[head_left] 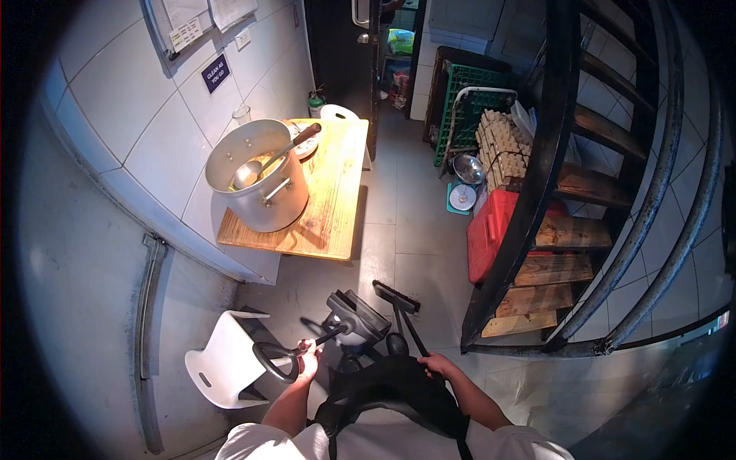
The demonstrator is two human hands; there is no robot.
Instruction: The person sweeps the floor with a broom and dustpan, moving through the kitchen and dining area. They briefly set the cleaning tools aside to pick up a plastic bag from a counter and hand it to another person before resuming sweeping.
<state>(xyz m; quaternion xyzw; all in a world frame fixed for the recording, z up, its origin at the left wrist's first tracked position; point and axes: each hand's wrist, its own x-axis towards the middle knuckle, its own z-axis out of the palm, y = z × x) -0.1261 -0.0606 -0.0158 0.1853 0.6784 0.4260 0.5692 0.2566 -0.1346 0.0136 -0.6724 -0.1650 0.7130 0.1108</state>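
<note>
Apron, LH, loop-hdl dustpan; RH, bristly broom

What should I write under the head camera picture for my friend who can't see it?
A person's left hand holds a dustpan by its handle, and the right hand holds a broom. Ahead, a big pot with a ladle in it stands on a table; stairs rise on the right.
</note>
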